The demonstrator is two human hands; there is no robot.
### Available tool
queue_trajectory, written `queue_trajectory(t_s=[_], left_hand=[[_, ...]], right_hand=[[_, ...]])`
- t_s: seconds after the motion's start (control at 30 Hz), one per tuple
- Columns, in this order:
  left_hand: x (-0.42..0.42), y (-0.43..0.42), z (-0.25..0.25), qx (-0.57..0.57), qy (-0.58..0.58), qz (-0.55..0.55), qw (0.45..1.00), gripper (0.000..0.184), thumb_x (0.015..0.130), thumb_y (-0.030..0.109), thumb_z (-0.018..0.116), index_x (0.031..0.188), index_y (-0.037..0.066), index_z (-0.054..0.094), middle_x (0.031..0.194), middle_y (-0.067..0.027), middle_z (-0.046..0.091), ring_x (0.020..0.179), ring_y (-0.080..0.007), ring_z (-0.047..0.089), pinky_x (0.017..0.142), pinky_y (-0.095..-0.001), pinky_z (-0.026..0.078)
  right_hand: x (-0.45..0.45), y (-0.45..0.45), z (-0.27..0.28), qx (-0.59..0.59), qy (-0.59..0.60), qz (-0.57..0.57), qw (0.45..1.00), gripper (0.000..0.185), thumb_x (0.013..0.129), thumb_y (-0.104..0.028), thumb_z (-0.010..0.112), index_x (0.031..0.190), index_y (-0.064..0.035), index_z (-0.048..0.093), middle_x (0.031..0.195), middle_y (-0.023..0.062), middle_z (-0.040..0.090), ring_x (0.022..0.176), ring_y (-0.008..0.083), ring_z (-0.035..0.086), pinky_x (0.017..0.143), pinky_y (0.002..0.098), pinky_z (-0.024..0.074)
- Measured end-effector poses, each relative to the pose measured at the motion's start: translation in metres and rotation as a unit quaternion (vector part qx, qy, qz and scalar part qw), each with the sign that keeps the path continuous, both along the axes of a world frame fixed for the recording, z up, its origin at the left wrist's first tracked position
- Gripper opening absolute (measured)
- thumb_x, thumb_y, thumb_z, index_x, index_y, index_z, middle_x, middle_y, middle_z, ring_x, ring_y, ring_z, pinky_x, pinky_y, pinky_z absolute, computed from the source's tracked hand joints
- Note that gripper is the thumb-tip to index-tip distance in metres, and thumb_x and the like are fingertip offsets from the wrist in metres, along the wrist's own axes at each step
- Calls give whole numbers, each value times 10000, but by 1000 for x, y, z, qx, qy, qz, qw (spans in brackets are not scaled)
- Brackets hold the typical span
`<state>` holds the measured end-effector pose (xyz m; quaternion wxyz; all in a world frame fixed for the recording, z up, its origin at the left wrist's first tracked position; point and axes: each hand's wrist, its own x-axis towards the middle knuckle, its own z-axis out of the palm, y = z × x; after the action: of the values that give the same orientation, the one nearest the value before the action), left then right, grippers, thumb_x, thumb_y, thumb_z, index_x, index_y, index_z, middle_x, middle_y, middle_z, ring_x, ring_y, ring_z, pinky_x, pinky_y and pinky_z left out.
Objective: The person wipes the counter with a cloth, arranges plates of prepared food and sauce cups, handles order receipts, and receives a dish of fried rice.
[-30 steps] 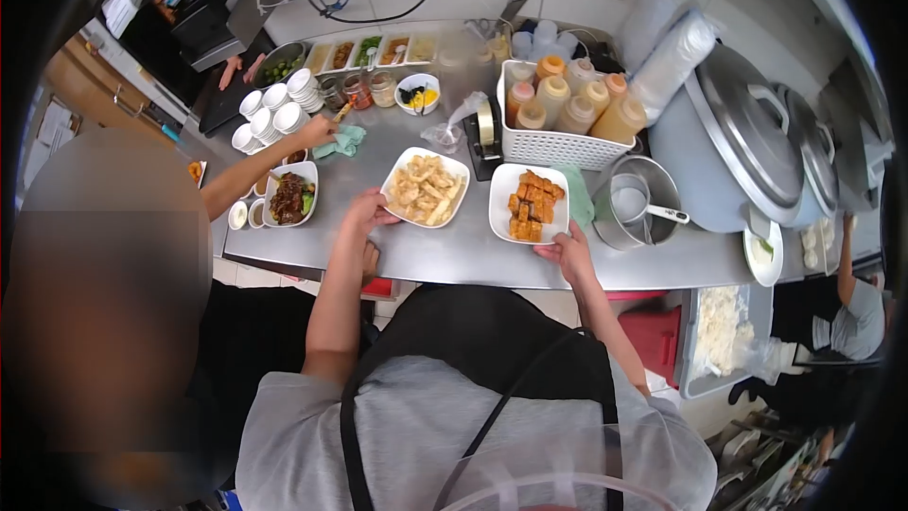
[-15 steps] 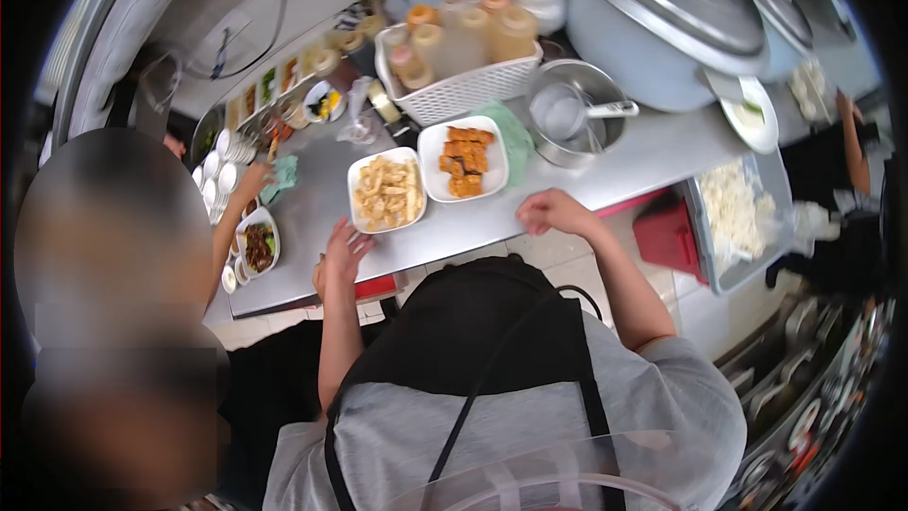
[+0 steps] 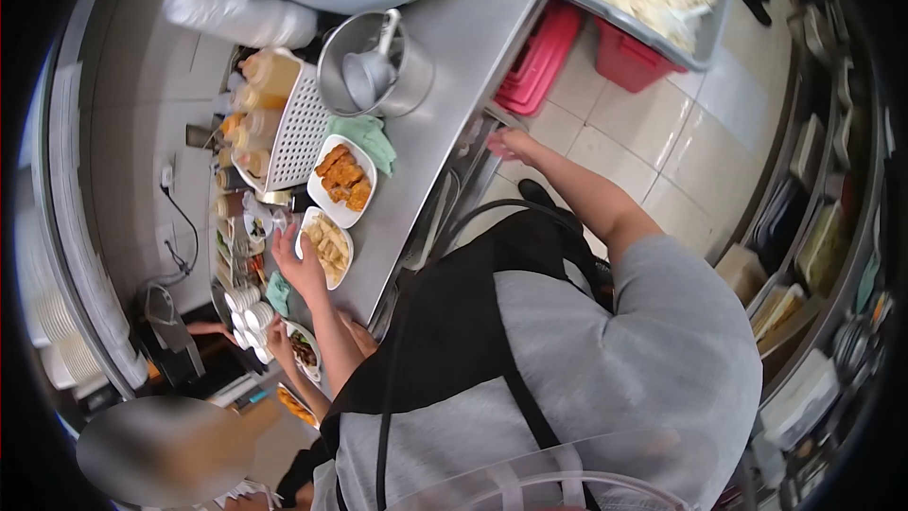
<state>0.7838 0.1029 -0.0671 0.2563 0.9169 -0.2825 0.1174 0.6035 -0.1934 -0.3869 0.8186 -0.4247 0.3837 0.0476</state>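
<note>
My left hand (image 3: 299,263) is raised beside the white bowl of pale fried pieces (image 3: 326,248), fingers apart and holding nothing. Just beyond it along the counter sits a white bowl of orange-brown cut pieces (image 3: 343,179), next to a green cloth (image 3: 365,140). My right hand (image 3: 512,144) hangs past the counter's front edge, away from both bowls; its fingers are partly curled and too small to read clearly. No object shows in it.
A metal pot with a ladle (image 3: 410,78) and a white basket of sauce bottles (image 3: 302,123) stand on the steel counter (image 3: 473,33). A co-worker's hand (image 3: 281,336) is near small white cups (image 3: 248,314). A tray of white food (image 3: 705,38) rests on a red bin (image 3: 629,61).
The view has swung to the right. Both hands have let go of the bowls, which now stand side by side. My right hand has moved off past the counter edge.
</note>
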Motion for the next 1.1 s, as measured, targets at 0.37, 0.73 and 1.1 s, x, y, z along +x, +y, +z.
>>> queue_trajectory(t_s=[0.37, 0.73, 1.1], left_hand=[[-55, 46, 10, 18, 62, 34, 997, 231, 769, 131, 565, 994, 91, 593, 1177, -143, 464, 1097, -260, 437, 882, -357, 346], [-77, 61, 12, -16, 125, 41, 991, 229, 787, 135, 560, 1001, 59, 589, 1142, -96, 496, 1033, -191, 481, 800, -303, 404], [-102, 51, -1, -57, 161, 8, 985, 200, 767, 80, 567, 965, 85, 599, 1144, -94, 511, 1072, -206, 461, 879, -318, 340]], right_hand=[[38, 61, 9, 52, -54, -92, 993, 326, 796, -246, 485, 1096, -124, 518, 987, 2, 552, 856, 140, 509, 687, 314, 406], [52, 156, 33, 106, -42, -66, 991, 304, 796, -263, 459, 1073, -139, 468, 901, 0, 532, 853, 167, 508, 692, 371, 404], [55, 157, 58, 150, -96, -233, 956, 289, 801, -130, 448, 1088, -113, 474, 981, 20, 521, 952, 158, 473, 756, 371, 392]])
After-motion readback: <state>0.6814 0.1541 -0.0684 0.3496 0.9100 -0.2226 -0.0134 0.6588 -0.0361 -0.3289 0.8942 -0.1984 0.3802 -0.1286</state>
